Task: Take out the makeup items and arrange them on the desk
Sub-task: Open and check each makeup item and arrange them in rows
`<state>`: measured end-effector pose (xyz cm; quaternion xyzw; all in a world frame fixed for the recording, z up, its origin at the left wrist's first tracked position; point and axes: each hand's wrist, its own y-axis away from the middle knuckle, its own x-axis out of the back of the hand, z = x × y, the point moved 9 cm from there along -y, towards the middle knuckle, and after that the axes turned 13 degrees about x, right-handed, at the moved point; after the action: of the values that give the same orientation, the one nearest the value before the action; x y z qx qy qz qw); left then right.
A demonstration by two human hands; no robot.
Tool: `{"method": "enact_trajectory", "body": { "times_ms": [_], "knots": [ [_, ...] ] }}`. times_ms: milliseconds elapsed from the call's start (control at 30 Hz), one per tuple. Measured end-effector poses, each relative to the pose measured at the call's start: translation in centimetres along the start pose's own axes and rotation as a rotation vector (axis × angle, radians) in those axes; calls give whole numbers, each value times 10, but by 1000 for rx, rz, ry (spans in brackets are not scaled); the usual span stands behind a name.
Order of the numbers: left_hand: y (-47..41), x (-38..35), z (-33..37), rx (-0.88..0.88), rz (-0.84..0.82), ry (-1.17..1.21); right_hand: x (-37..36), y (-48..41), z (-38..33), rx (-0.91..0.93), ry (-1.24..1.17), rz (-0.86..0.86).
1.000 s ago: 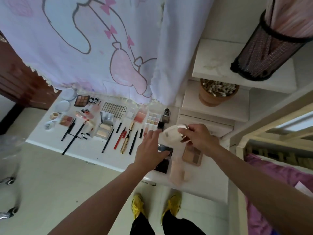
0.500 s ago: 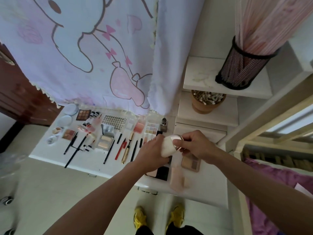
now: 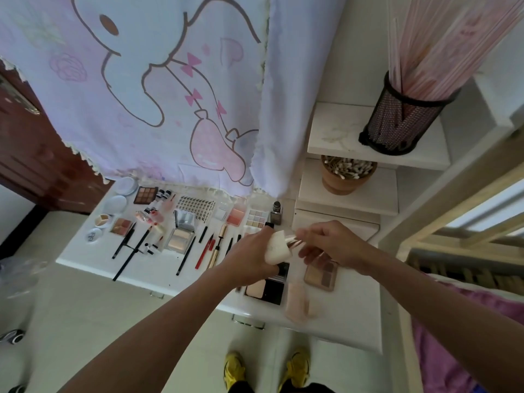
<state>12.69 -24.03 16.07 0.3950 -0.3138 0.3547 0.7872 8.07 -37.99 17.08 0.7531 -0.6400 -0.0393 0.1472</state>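
Note:
My left hand (image 3: pixel 252 259) grips the white round half of a cushion compact (image 3: pixel 277 247) above the right part of the white desk (image 3: pixel 85 258). Pinched in my right hand (image 3: pixel 334 245) is its rose-gold rimmed half (image 3: pixel 295 241), right beside the white one. Below the hands lie an open black powder compact (image 3: pixel 266 289), a brown eyeshadow palette (image 3: pixel 321 275) and pink sponges (image 3: pixel 300 304). To the left, pencils and lip pens (image 3: pixel 204 251), a highlighter palette (image 3: pixel 180 239), several other palettes and small jars lie in rows.
A cartoon-printed curtain (image 3: pixel 170 95) hangs over the desk's back edge. White shelves at the right carry a black mesh holder (image 3: pixel 399 123) with pink sticks and a clay pot of cotton swabs (image 3: pixel 347 175). Purple bedding (image 3: pixel 459 336) lies at the far right.
My left hand has come up from the desk and taken hold of the compact that my right hand held alone. The two halves now sit apart between the hands.

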Motion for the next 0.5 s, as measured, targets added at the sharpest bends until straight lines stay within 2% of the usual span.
{"method": "enact_trajectory", "body": {
  "times_ms": [100, 200, 367, 433, 500],
  "knots": [
    [2, 3, 8, -44, 52, -85, -1, 0, -2, -47, -42, 12],
    [4, 3, 10, -55, 43, -90, 2, -2, -13, 60, -18, 13],
    [7, 2, 6, -33, 11, -65, 2, 2, -24, 224, 197, -14],
    [8, 3, 7, -33, 24, -67, -1, 3, -17, 136, 117, -4],
    [8, 5, 9, -42, 49, -86, -4, 6, -5, -41, 31, -3]
  ]
}}
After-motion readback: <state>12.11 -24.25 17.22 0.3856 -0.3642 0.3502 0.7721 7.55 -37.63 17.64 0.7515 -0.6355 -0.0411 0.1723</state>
